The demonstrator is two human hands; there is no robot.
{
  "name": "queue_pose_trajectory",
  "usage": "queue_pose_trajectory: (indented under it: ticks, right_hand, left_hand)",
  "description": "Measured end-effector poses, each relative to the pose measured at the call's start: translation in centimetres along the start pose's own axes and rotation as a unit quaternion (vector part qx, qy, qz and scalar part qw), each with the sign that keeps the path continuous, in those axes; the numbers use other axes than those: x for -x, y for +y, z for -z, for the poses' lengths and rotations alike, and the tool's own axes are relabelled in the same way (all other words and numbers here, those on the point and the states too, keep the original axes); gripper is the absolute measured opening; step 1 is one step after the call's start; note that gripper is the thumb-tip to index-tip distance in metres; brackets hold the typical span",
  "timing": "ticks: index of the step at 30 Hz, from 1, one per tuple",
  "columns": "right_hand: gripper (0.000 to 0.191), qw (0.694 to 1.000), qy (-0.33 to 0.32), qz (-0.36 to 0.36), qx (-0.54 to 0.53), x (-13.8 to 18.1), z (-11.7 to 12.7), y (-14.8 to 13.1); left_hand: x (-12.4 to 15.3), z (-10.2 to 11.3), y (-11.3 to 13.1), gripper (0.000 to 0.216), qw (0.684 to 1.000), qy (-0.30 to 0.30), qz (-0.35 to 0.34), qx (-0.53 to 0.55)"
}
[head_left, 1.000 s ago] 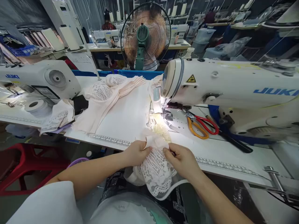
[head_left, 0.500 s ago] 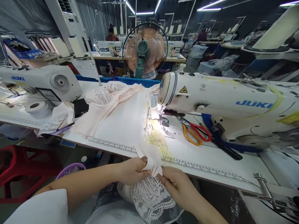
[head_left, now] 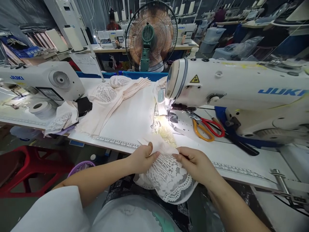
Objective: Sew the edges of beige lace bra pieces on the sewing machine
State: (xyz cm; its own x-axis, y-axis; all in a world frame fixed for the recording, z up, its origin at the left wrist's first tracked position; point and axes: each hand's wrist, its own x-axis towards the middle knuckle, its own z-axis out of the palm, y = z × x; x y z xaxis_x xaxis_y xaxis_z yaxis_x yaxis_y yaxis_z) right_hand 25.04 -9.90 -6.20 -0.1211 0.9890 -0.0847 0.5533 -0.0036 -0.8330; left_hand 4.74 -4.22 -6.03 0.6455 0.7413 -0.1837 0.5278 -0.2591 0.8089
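Note:
Between both hands, at the table's front edge, is a pale pink lace bra piece (head_left: 169,172) with a scalloped lace border hanging toward my lap. My left hand (head_left: 144,158) pinches its plain fabric edge between thumb and fingers. On the other side, my right hand (head_left: 194,162) grips the same edge, thumb on top. The plain fabric stretches between the two hands and lies partly on the table. Beyond it, under the lit needle area of the sewing machine (head_left: 205,83), is a strip of yellowish clear material (head_left: 164,129).
Scissors (head_left: 205,129) with orange and red handles lie right of the needle. Stacked pale lace pieces (head_left: 113,96) rest on the left of the table (head_left: 130,119). A second sewing machine (head_left: 43,80), a thread cone (head_left: 42,108), a red stool (head_left: 31,170) and a fan (head_left: 147,38) stand around.
Both hands have raised the bra piece forward, closer to the machine. They have moved farther apart, and the fabric edge between them is spread wider. The camera view has tilted down.

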Motion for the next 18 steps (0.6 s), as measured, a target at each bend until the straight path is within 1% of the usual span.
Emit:
queue_pose_trajectory:
  ticks: [2,4,7,10,15,16,18]
  right_hand:
    - [0.024,1.0,-0.002,-0.012,0.017,0.1,-0.1,-0.4]
    - [0.025,0.997,0.011,0.005,0.075,0.2,-0.4,-0.9]
    - [0.029,0.979,0.073,0.073,0.175,0.2,-1.2,-1.5]
    - [0.028,0.958,0.13,0.117,0.227,0.1,-2.0,-2.1]
    - [0.024,0.953,0.166,0.107,0.229,-1.0,-2.6,-2.6]
    - [0.025,0.953,0.173,0.101,0.226,-1.3,-2.5,-2.6]
    - [0.028,0.95,0.194,0.088,0.229,-1.5,-1.8,-2.3]
  left_hand:
    - [0.4,0.0,0.3,0.032,1.0,-0.014,-0.012,0.022]
    - [0.7,0.1,0.7,0.028,0.998,-0.026,-0.024,0.047]
    - [1.0,0.2,1.1,0.03,0.999,-0.035,-0.006,0.041]
    - [0.9,0.4,1.3,0.032,0.999,-0.029,-0.011,0.015]
    - [0.2,0.3,1.3,0.031,0.996,-0.029,-0.081,0.018]
    - [0.0,0.2,1.3,0.031,0.996,-0.023,-0.083,0.038]
    - [-0.4,0.1,1.2,0.031,0.992,-0.012,-0.054,0.117]
